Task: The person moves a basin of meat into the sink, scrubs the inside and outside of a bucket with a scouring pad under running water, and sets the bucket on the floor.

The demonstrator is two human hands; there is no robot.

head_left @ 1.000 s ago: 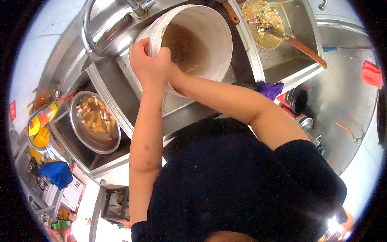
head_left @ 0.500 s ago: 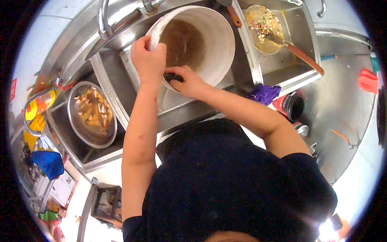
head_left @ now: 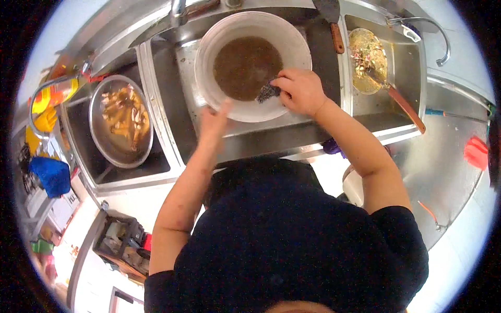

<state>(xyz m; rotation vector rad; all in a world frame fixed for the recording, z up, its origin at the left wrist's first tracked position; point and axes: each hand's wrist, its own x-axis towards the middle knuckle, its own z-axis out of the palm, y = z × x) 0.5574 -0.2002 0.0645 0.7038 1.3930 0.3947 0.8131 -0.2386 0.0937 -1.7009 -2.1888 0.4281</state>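
Note:
A white bucket [head_left: 209, 57] with murky brown water in its bottom stands in the middle sink. My right hand [head_left: 301, 91] is closed on a dark mesh scrubber [head_left: 268, 92] over the bucket's near right rim. At the near left rim is my left hand [head_left: 215, 122], blurred by motion, with its fingers apart and nothing visible in them. Whether it touches the rim cannot be made out.
A metal bowl [head_left: 95, 128] of food pieces in liquid sits in the left sink. The right sink holds a round strainer of scraps [head_left: 368, 60] with a wooden handle. A wooden-handled tool [head_left: 337, 39] lies by the divider; a faucet [head_left: 178, 13] is behind the bucket.
The bucket has gone from tilted to nearly upright. My left hand has let go of its rim and moved nearer my body. My right hand has moved right with the scrubber, and the view has shifted.

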